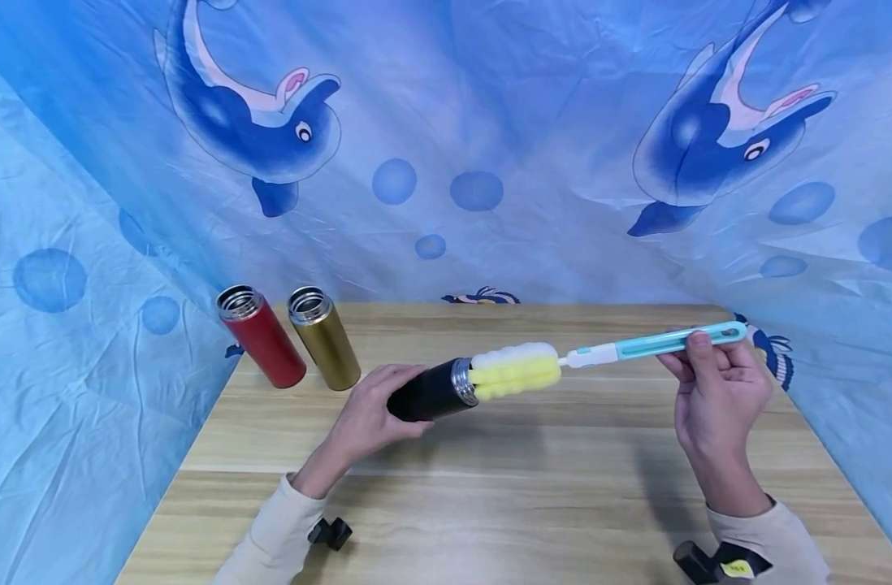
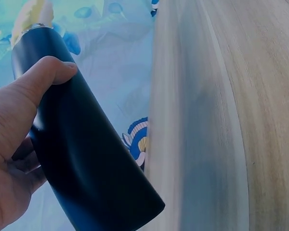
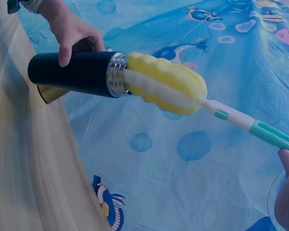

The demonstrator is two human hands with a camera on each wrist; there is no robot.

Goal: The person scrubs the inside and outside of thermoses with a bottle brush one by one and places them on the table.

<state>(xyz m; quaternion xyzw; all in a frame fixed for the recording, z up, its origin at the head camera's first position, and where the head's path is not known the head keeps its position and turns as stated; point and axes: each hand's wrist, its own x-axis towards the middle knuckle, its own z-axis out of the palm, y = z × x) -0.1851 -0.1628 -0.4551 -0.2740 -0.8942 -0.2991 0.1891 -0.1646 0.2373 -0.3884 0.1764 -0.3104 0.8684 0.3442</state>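
Here, the left grip (image 1: 369,416) holds a black bottle (image 1: 427,393), the right grip (image 1: 720,398) a sponge brush (image 1: 598,354) at the bottle's mouth (image 1: 464,383).

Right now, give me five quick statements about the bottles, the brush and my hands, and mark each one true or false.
1. The red bottle and the gold bottle stand upright on the table. True.
2. Your left hand grips the red bottle. False: it grips the black bottle.
3. Your right hand holds the brush by its handle. True.
4. The sponge head is wholly inside the black bottle. False: most of it shows outside.
5. The gold bottle is capped. False: its mouth is open.
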